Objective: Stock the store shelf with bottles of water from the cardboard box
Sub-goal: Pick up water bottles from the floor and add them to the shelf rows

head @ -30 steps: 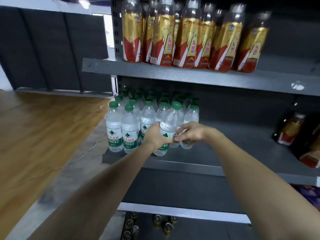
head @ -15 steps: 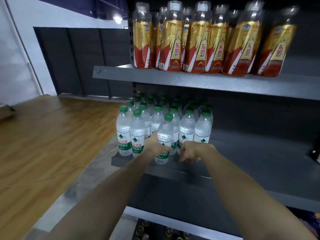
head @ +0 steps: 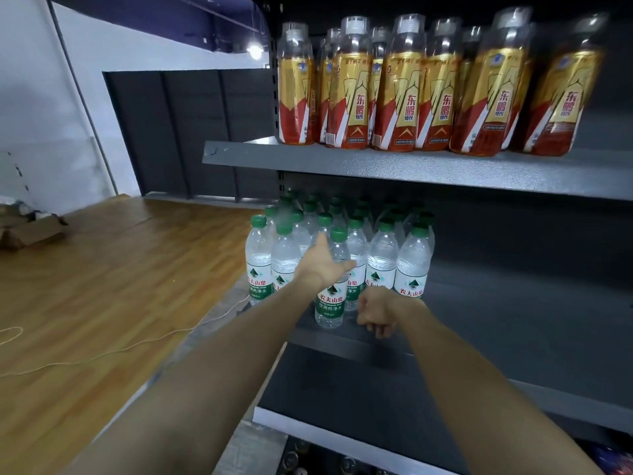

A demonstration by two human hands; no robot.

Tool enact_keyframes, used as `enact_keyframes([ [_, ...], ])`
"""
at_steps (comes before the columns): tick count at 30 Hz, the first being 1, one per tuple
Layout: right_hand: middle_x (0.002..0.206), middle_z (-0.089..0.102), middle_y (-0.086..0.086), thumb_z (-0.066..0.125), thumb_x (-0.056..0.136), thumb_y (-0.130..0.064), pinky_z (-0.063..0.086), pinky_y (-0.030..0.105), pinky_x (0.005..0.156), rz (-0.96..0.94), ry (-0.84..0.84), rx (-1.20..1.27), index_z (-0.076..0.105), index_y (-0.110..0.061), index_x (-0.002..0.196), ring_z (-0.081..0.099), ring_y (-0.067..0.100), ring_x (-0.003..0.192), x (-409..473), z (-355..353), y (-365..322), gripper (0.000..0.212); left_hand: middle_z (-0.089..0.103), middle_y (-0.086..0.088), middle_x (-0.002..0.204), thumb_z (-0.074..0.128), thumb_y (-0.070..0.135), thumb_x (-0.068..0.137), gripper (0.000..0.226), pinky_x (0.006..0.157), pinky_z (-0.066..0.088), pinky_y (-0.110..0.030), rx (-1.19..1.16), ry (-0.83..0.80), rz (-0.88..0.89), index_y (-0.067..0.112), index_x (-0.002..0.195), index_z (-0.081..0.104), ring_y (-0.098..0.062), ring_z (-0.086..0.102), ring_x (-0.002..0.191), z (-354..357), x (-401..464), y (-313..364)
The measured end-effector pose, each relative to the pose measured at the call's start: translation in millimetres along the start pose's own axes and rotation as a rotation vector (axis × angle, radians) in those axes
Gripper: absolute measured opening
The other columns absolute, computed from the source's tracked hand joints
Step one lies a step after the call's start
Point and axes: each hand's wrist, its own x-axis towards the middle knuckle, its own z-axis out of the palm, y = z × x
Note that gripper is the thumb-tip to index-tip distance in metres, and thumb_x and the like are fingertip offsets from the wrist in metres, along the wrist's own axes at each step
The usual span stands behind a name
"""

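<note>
Head view, down toward near shelf [head: 445,337]

A ceiling lamp [head: 254,50] glares at upper centre; my shelf bay sits dim, edges bowed and smeared, far bottles soft.

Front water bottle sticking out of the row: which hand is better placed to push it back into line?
Left. The left hand lies with straight fingers against the front water bottle, which stands forward of the water bottle rows. The right hand hangs loosely curled beside its base, holding nothing.
</note>
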Motion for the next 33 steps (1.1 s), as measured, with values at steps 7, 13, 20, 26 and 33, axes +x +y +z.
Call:
enact_keyframes([
  [7, 0.082, 0.073, 0.01, 0.064, 0.086, -0.016, 0.056, 0.035, 0.069, -0.053, 0.03, -0.036, 0.063, -0.01, 0.089, 0.064, 0.021, 0.064, 2, 4, -6, 0.007, 0.06, -0.008, 0.119, 0.075, 0.043, 0.082, 0.075, 0.082, 0.051, -0.035, 0.138, 0.04, -0.004, 0.005, 0.135, 0.038, -0.023, 0.057, 0.1, -17, 5, 7],
  [13, 0.093, 0.068, 0.004, 0.066, 0.084, -0.021, 0.052, 0.035, 0.083, -0.058, 0.047, -0.155, 0.062, -0.014, 0.096, 0.064, 0.022, 0.089, 0, -5, -3, 0.014, 0.063, -0.008, 0.092, 0.081, 0.034, 0.079, 0.076, 0.071, 0.057, -0.041, 0.15, 0.109, -0.017, 0.008, 0.132, 0.034, -0.024, 0.062, 0.077, -28, 6, 1],
  [20, 0.078, 0.075, 0.002, 0.068, 0.085, -0.022, 0.054, 0.032, 0.074, -0.068, 0.029, -0.073, 0.069, -0.012, 0.09, 0.069, 0.016, 0.07, 9, -5, -8, 0.012, 0.05, -0.001, 0.085, 0.077, 0.018, 0.083, 0.082, 0.051, 0.056, -0.036, 0.172, 0.035, -0.021, 0.021, 0.14, 0.019, -0.022, 0.059, 0.059, -33, 7, 11],
  [26, 0.079, 0.075, 0.003, 0.067, 0.086, -0.021, 0.059, 0.034, 0.076, -0.089, 0.013, -0.052, 0.069, -0.009, 0.09, 0.073, 0.02, 0.073, 13, -9, -16, 0.013, 0.054, -0.019, 0.128, 0.076, 0.015, 0.085, 0.078, 0.049, 0.056, -0.032, 0.17, -0.018, 0.005, 0.022, 0.138, 0.02, -0.026, 0.063, 0.064, -32, 7, 13],
  [33, 0.088, 0.076, 0.007, 0.064, 0.09, -0.02, 0.053, 0.029, 0.065, -0.059, 0.028, -0.051, 0.068, -0.007, 0.097, 0.068, 0.019, 0.07, 6, -18, -22, 0.015, 0.062, -0.015, 0.113, 0.075, 0.022, 0.086, 0.066, 0.064, 0.056, -0.038, 0.101, 0.08, 0.021, 0.018, 0.13, 0.026, -0.02, 0.06, 0.068, -22, -3, 1],
])
